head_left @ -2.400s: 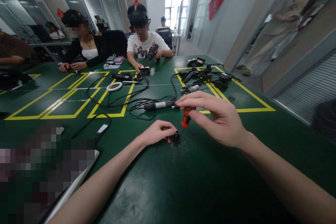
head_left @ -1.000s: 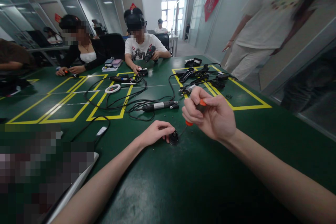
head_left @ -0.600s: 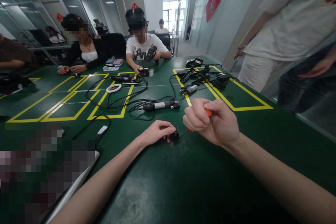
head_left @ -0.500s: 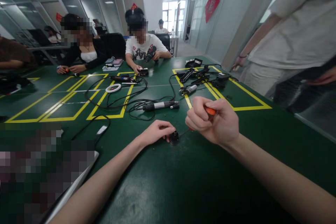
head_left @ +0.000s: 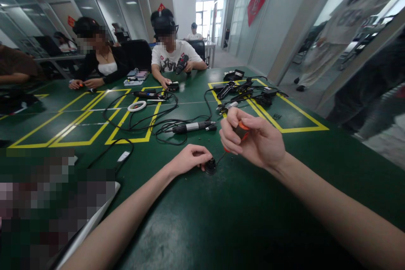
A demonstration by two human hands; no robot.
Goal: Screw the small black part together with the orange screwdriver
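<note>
Steadying is being done by the left hand, the part being pinched on the bench; the screwdriver is being gripped by the right hand, shaft slanting beside the part (contact cannot be told). Pressure is best being applied lengthwise.

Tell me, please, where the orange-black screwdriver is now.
Head view, right of centre: the screwdriver is in the right hand, shaft slanting toward the round black part the left hand holds.
</note>
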